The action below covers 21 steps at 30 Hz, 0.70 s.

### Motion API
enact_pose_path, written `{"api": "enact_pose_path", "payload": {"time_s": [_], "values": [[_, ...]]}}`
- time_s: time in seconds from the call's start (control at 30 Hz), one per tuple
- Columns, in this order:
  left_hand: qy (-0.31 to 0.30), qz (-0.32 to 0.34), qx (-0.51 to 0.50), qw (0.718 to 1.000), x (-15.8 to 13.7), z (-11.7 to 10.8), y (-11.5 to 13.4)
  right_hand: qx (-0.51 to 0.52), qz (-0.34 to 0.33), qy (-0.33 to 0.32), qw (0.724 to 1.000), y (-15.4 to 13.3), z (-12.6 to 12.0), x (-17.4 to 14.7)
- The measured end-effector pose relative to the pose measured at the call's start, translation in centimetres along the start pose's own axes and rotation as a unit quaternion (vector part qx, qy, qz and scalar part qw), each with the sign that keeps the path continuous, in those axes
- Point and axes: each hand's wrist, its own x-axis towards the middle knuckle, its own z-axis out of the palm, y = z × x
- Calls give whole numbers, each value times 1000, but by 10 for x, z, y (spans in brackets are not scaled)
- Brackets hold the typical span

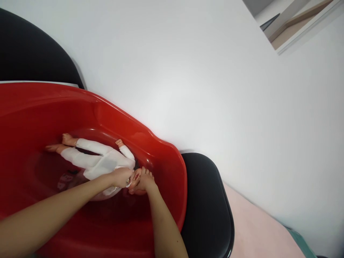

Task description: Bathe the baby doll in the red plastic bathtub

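Note:
A baby doll (99, 161) in a white suit lies on its back inside a red plastic tub (161, 150), feet toward the left. My left hand (122, 176) rests on the doll's chest and neck, fingers closed on it. My right hand (145, 182) cups the doll's head from the right side. The doll's face is mostly hidden between my two hands.
The tub rests on black padded seats (206, 208), one at the right and one behind at the upper left (32, 50). A white wall (201, 79) runs close behind the tub. A pink surface (255, 233) lies at the lower right.

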Motion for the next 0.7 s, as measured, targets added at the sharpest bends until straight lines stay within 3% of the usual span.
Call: {"api": "enact_pose_path", "payload": {"time_s": [0.1, 0.2, 0.33, 0.4, 0.47, 0.57, 0.7], "values": [[-53, 5, 36, 998, -4, -6, 3, -7, 3, 1, 1000, 0, 0, 1], [-29, -44, 28, 998, -10, -21, 9, -11, 4, 0, 1000, 0, -1, 0], [129, -109, -11, 986, -9, -42, 7, 0, 12, -3, 1000, -2, -3, -5], [213, -97, -51, 971, -4, -42, -1, 8, -4, 8, 1000, -6, -3, -7], [254, -55, -105, 960, 4, -33, -11, 8, -37, 26, 999, -12, -1, -8], [220, -5, -131, 967, 13, -9, -24, -16, -79, 51, 995, -21, 5, -6], [125, 22, -66, 990, 17, 11, -29, -71, -88, 59, 992, -28, 15, -1]]}}
